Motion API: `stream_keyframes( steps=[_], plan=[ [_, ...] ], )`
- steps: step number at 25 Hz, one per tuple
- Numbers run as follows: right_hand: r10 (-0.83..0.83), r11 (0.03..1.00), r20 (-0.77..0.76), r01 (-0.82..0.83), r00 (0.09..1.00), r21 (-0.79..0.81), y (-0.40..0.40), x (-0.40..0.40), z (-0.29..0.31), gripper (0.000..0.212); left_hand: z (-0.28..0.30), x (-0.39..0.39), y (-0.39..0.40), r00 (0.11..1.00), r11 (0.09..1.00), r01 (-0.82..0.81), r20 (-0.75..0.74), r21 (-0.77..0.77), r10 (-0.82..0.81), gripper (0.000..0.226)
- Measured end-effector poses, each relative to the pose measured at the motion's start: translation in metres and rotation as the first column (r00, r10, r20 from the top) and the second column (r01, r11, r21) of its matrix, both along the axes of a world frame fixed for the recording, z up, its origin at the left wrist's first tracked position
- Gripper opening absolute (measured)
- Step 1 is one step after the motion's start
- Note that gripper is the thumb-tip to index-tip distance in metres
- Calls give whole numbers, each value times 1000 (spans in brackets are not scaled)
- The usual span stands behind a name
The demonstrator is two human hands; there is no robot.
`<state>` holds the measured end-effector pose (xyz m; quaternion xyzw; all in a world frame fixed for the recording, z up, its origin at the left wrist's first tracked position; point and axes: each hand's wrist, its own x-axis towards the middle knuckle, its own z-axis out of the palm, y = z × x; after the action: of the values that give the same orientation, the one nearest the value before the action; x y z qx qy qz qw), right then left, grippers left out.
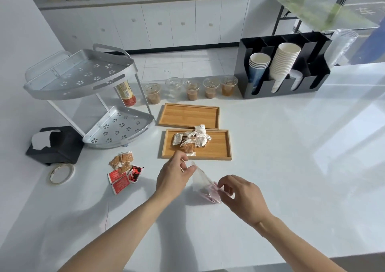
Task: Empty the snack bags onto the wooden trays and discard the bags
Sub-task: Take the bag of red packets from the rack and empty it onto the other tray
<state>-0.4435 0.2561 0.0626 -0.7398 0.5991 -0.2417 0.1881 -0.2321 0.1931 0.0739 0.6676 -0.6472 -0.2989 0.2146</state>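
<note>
A clear plastic bag (201, 180) with a pink zip edge hangs just above the white counter, stretched between both hands. My left hand (174, 174) pinches its upper end close to the near wooden tray (218, 152). My right hand (241, 196) pinches the pink lower end. Several white-wrapped snacks (191, 139) lie heaped on the near tray. The far wooden tray (187, 116) behind it holds nothing. A pile of small brown and red snack packets (124, 171) lies on the counter to the left of my left hand.
A two-tier metal rack (83, 79) stands at the left, with a black tissue box (56, 144) and a tape roll (61, 172) near it. Lidded drink cups (191, 89) line the back. A black cup organizer (285, 69) stands at the back right.
</note>
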Motion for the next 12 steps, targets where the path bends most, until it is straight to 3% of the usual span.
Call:
stream_keyframes(
  steps=[2,4,9,12],
  plan=[
    [29,996,-54,-33,998,-79,1,11,-4,14,8,-10,12,944,954,-141,-256,264,210,28],
    [27,991,-88,-38,996,-130,4,22,-9,22,14,-14,23,846,879,-90,-429,468,315,36],
    [101,987,-99,-112,990,-112,6,34,-12,27,14,-11,35,850,868,-121,-401,482,341,13],
    [176,958,25,-178,984,224,-2,32,6,42,15,-5,34,837,847,-138,-397,514,377,12]
  ],
)
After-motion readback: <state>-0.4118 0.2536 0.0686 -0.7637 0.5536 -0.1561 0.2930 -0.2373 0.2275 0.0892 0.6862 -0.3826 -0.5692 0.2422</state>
